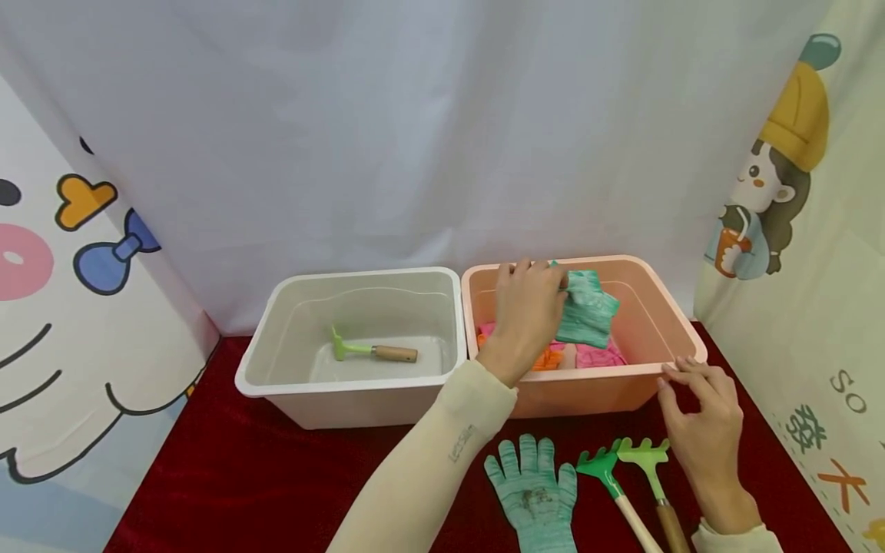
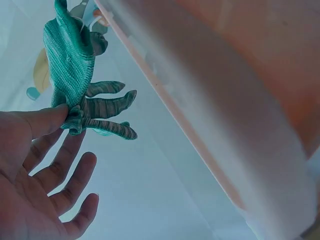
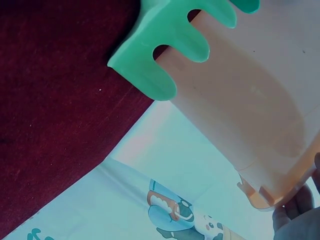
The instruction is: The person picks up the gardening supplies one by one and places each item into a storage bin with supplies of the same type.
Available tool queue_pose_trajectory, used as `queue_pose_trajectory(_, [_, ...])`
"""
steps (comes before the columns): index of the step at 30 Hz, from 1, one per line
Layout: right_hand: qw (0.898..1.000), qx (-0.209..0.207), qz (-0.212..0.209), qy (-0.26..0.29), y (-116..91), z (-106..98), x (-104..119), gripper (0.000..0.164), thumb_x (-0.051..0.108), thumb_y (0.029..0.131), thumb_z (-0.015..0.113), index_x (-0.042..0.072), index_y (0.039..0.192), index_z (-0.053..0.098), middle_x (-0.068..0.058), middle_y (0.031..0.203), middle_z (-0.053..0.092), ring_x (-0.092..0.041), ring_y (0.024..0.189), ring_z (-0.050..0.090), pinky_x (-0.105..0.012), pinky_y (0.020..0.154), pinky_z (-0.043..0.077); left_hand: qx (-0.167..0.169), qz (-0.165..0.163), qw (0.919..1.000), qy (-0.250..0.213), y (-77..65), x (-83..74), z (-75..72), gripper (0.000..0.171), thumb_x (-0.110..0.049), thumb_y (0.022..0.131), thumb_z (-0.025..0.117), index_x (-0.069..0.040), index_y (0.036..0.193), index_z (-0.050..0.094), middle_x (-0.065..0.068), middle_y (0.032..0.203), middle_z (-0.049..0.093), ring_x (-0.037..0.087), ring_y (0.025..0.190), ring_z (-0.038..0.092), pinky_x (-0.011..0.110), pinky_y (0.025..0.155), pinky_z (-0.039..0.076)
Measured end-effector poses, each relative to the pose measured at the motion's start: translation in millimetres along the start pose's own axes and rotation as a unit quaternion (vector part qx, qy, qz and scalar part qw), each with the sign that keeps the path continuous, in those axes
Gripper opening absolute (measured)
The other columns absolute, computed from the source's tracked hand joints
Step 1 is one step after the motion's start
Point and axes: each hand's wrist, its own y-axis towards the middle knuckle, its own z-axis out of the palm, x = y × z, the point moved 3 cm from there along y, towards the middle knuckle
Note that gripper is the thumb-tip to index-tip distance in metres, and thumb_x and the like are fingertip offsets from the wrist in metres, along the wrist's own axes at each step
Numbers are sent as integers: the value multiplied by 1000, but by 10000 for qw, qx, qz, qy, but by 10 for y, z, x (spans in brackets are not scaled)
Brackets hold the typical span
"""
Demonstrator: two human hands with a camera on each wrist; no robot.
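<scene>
My left hand [image 1: 525,311] pinches a green knitted glove [image 1: 588,311] between thumb and index finger, over the peach-orange bin [image 1: 622,372]. In the left wrist view the glove [image 2: 70,65] hangs bunched at the pinch, its striped fingers sticking out sideways, while the other fingers of the hand [image 2: 40,175] are spread. My right hand [image 1: 708,422] grips the bin's near right rim; its fingertips [image 3: 295,202] curl over that rim in the right wrist view. Inside the bin lie pink fabric [image 1: 600,356] and orange fabric [image 1: 546,359], partly hidden by my left hand.
Left of the peach bin stands a white bin [image 1: 359,389] with a small light-green hand rake [image 1: 394,353] inside. On the red cloth [image 1: 276,476] in front lie another green glove [image 1: 535,491], a dark-green rake [image 1: 603,467] and a light-green rake [image 1: 650,461].
</scene>
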Motion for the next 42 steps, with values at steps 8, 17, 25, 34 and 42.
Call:
queue_pose_trajectory(8, [9998, 169, 28, -41, 17, -27, 19, 21, -19, 77, 77, -16, 98, 75, -34, 104, 69, 12, 121, 49, -12, 107, 38, 137, 120, 9998, 92, 102, -7, 48, 10, -31, 101, 74, -27, 108, 79, -10, 107, 78, 14, 98, 65, 35, 96, 47])
queue_pose_trajectory(17, [9998, 210, 29, -57, 9, -42, 31, 20, -19, 78, 76, -16, 98, 75, -33, 105, 69, 11, 121, 49, -12, 107, 38, 213, 85, 9997, 105, 171, -55, 62, 10, -33, 102, 73, -29, 109, 79, -11, 109, 77, 13, 100, 65, 34, 95, 46])
queue_pose_trajectory(25, [9997, 228, 51, -103, 12, -38, 27, 20, -17, 80, 77, -15, 100, 76, -32, 106, 69, 9, 122, 50, -13, 108, 38, 301, 85, 9995, 102, 244, -145, 69, 13, -35, 103, 72, -30, 113, 78, -12, 112, 76, 13, 103, 65, 34, 96, 46])
queue_pose_trajectory(34, [9996, 267, 59, -66, -4, 9, 52, 22, -20, 77, 78, -14, 98, 77, -31, 105, 70, 5, 120, 52, -12, 107, 38, 316, 240, 9990, 213, 90, -101, 13, 14, -35, 105, 67, -29, 114, 77, -9, 115, 73, 16, 109, 63, 37, 99, 46])
queue_pose_trajectory(42, [9999, 33, 92, -30, 23, -7, 40, 22, -23, 76, 76, -15, 97, 76, -32, 106, 70, 10, 120, 52, -13, 106, 38, -467, 1053, 9926, 382, -370, -169, -234, 16, -39, 104, 68, -27, 106, 78, -10, 106, 73, 14, 104, 66, 35, 97, 49])
